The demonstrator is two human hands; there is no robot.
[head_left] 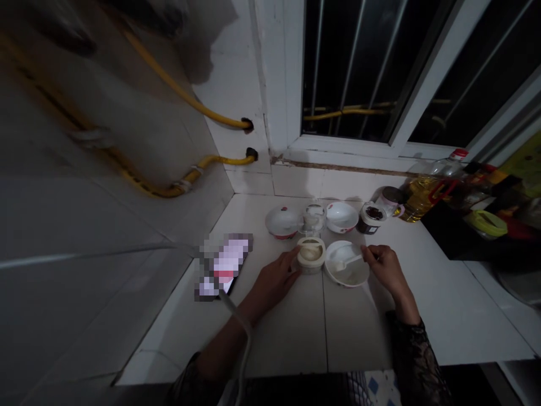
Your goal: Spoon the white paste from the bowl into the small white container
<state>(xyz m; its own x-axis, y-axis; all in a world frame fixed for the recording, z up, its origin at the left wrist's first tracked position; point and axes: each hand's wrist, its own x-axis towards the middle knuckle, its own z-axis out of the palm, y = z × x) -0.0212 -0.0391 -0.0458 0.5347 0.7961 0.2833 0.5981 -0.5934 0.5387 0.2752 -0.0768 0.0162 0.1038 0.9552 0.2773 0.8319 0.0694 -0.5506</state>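
Note:
My left hand (pixel 276 277) rests against the left side of a small round jar (pixel 311 254), which holds something pale; its lid appears flipped back behind it. Pinched in my right hand (pixel 382 264) is the handle of a small white spoon (pixel 344 263). The spoon's bowl is over a white bowl (pixel 347 277), just right of the jar. Some whitish matter shows inside that bowl, too dim to make out.
Behind stand two more bowls (pixel 284 221) (pixel 342 217), a clear container (pixel 313 217), a dark-filled jar (pixel 371 219) and an oil bottle (pixel 431 189). A phone (pixel 230 262) with a cable (pixel 239 316) lies left. A black box (pixel 448 231) is at right.

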